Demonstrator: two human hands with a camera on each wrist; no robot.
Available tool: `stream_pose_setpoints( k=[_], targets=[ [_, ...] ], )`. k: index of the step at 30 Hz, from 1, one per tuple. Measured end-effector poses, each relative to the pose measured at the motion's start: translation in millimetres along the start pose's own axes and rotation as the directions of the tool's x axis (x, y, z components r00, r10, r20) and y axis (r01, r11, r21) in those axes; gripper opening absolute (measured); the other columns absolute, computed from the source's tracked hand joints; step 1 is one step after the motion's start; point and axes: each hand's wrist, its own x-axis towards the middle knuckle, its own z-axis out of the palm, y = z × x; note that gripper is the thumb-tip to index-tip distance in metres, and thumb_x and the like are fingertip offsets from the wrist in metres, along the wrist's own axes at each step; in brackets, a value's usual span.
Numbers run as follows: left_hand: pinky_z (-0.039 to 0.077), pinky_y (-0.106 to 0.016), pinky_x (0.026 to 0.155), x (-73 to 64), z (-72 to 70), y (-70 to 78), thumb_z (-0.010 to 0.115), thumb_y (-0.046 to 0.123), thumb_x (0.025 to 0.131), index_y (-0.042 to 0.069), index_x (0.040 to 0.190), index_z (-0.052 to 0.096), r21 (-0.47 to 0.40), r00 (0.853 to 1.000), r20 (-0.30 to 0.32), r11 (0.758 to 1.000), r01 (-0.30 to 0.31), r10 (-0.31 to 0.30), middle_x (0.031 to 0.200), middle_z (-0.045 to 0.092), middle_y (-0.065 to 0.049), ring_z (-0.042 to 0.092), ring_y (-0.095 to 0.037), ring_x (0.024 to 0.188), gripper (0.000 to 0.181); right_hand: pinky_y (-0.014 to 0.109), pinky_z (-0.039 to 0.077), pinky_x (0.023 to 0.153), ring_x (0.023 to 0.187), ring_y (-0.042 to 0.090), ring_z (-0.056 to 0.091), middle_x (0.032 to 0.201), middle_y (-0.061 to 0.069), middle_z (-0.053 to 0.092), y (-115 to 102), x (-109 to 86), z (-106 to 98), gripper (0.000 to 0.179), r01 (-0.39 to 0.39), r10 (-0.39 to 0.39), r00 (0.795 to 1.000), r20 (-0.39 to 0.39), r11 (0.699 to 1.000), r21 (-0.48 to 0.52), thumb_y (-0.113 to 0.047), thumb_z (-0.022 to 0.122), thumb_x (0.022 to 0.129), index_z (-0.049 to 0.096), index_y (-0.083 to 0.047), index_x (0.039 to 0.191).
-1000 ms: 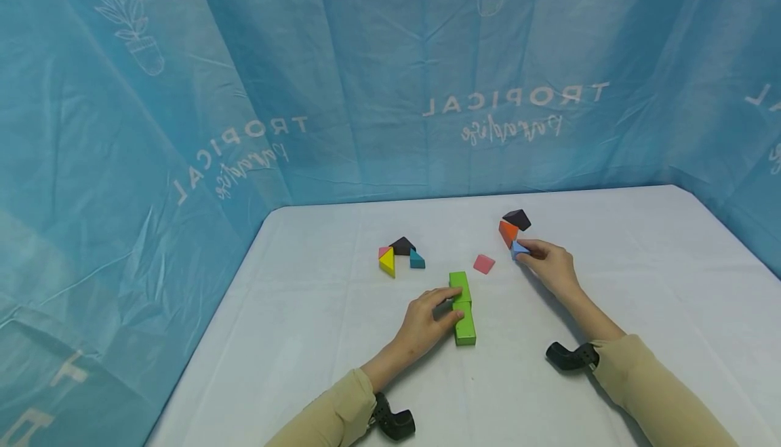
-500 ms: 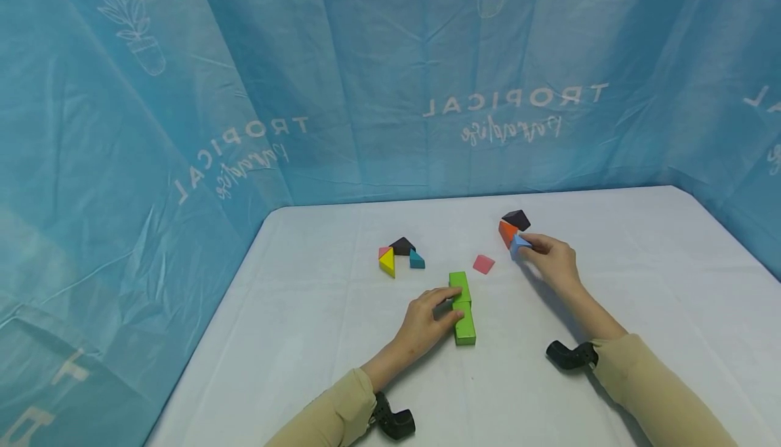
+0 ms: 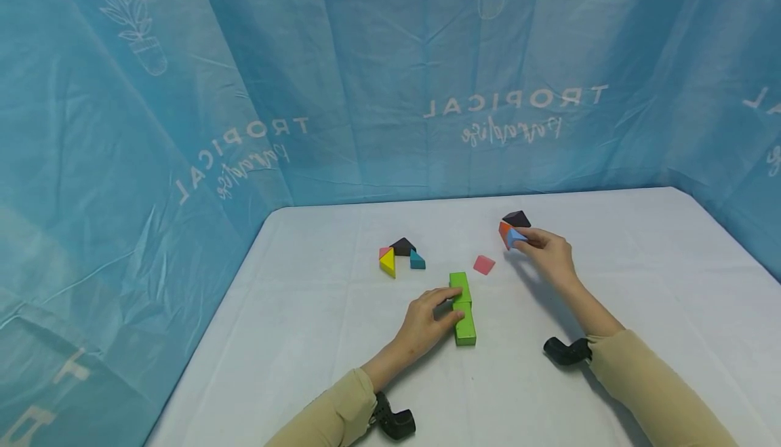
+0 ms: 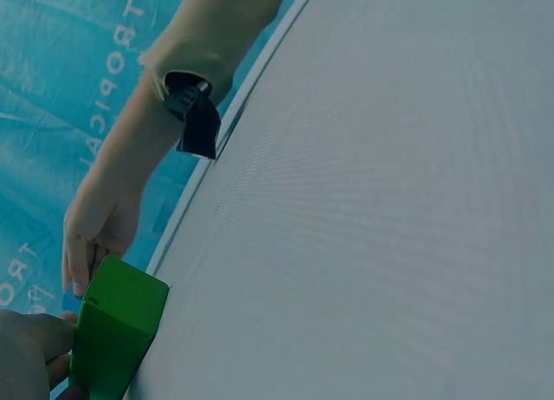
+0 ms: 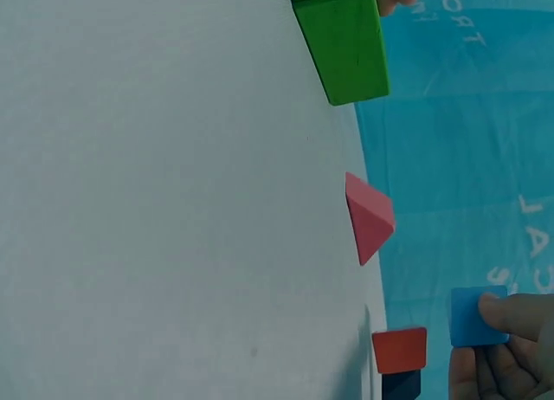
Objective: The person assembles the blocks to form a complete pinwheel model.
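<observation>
Two green blocks (image 3: 463,308) lie end to end on the white cloth. My left hand (image 3: 423,321) rests against their left side, its thumb on the nearer block and a forefinger on the farther one. Between thumb and fingers my right hand (image 3: 551,257) pinches a light blue triangular block (image 3: 515,238), held above the table; the right wrist view shows the blue block (image 5: 472,318) from its square side. Just behind it are an orange triangular block (image 3: 504,230), partly covered, and a black block (image 3: 517,218). A pink triangular block (image 3: 485,264) lies between the hands.
At the left is a cluster of a black triangular block (image 3: 403,247), a yellow one (image 3: 388,262), a teal one (image 3: 417,260) and a pink one (image 3: 384,251) mostly hidden. Blue printed curtains (image 3: 366,94) hang behind the table (image 3: 293,325).
My right hand has lifted the blue block off the cloth and carried it slightly back and left, in front of the orange block. The left hand and green blocks have stayed put.
</observation>
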Motion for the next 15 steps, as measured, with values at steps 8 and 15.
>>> stream_pose_setpoints(
  k=[8,15],
  targets=[
    [0.041,-0.033,0.100,0.1,0.2,0.3,0.067,0.019,0.089,0.007,0.127,0.058,-0.003,1.000,-0.001,1.000,0.001,-0.001,0.126,0.059,-0.004,0.051,-0.015,0.118,0.040,0.017,0.049,0.078,0.101,0.027,0.062,0.116,0.014,0.064,-10.6,3.1,12.5,0.037,0.001,-0.001,1.000,0.021,1.000,0.008,-0.020,0.067,0.090,0.063,-0.004,0.123],
    [0.041,-0.033,0.100,0.0,0.1,0.6,0.067,0.019,0.089,0.007,0.127,0.058,0.010,1.000,-0.002,1.000,0.000,0.000,0.126,0.059,-0.004,0.051,-0.015,0.118,0.040,0.030,0.051,0.084,0.101,0.028,0.062,0.116,0.015,0.064,-19.5,4.4,26.5,0.036,0.037,-0.038,0.998,0.045,0.999,0.018,-0.019,0.067,0.089,0.064,-0.003,0.121]
  ],
)
